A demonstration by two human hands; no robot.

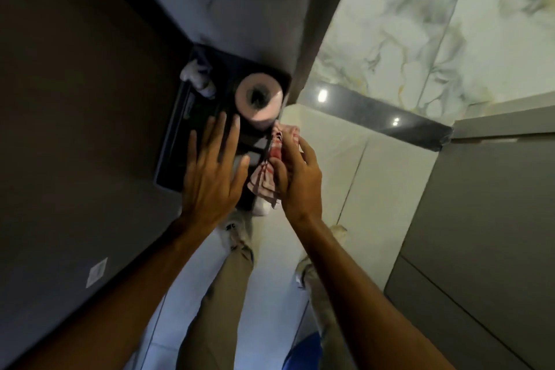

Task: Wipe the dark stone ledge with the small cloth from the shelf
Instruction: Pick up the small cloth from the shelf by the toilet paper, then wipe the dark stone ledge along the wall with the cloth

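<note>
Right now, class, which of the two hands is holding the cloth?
The right hand holds the red-checked cloth, fingers closed on it. The left hand holds nothing: it is spread flat over the dark shelf.

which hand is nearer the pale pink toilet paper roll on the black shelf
Left, narrowly. The left hand is spread open with fingertips just below the pale pink toilet paper roll. The right hand sits lower right, gripping the red-and-white checked cloth, whose top nearly reaches the roll.

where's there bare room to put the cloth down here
The dark stone ledge, between the marble wall and the grey cabinet, is bare. The black shelf is crowded: toilet roll, white bundle, left hand over it. The right hand holds the cloth.
</note>
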